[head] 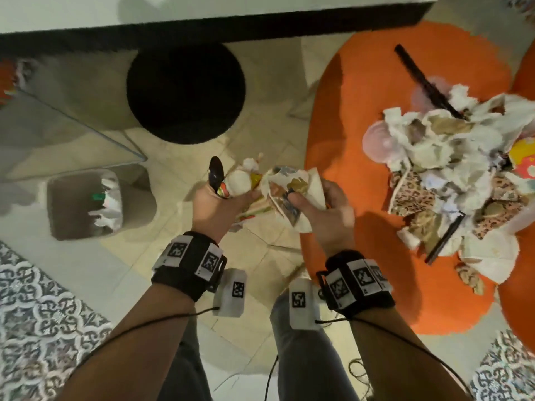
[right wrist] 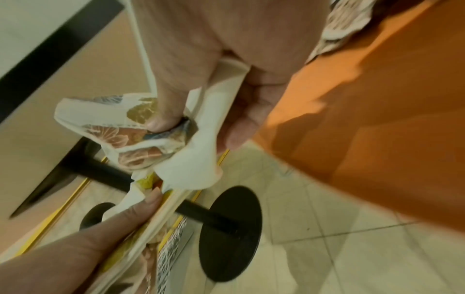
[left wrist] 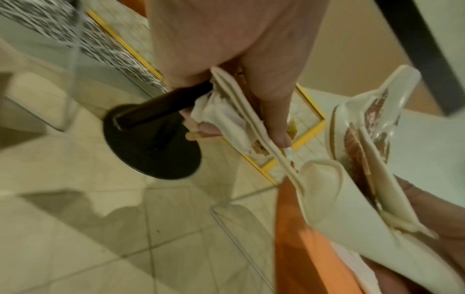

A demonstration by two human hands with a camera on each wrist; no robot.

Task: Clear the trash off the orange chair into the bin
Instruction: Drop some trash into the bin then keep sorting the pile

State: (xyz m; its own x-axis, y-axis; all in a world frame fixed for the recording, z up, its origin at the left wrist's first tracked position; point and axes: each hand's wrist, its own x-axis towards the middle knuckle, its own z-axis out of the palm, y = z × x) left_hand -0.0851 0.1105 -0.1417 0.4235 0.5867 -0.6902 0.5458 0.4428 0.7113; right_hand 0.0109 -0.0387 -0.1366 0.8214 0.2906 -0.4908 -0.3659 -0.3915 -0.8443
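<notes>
The orange chair [head: 362, 111] on the right carries a heap of trash [head: 463, 169]: crumpled napkins, printed paper plates, black strips. My left hand [head: 220, 204] is over the floor between chair and bin, gripping a bundle of trash [head: 240, 183] with a black spoon [head: 216, 173] sticking up. The left wrist view shows this hand [left wrist: 239, 131] pinching folded paper plates [left wrist: 236, 119]. My right hand [head: 321, 209] holds a crumpled printed paper plate [head: 286, 192] against that bundle; its thumb presses the paper [right wrist: 113, 123] in the right wrist view, hand [right wrist: 201, 129]. The beige bin [head: 84, 204] stands on the floor to the left, with white trash inside.
A black round table base [head: 186, 91] stands ahead under a white tabletop [head: 202, 13]. A glass table [head: 58, 125] is at the left behind the bin. A patterned rug [head: 37, 314] lies at the lower left. Tiled floor lies between chair and bin.
</notes>
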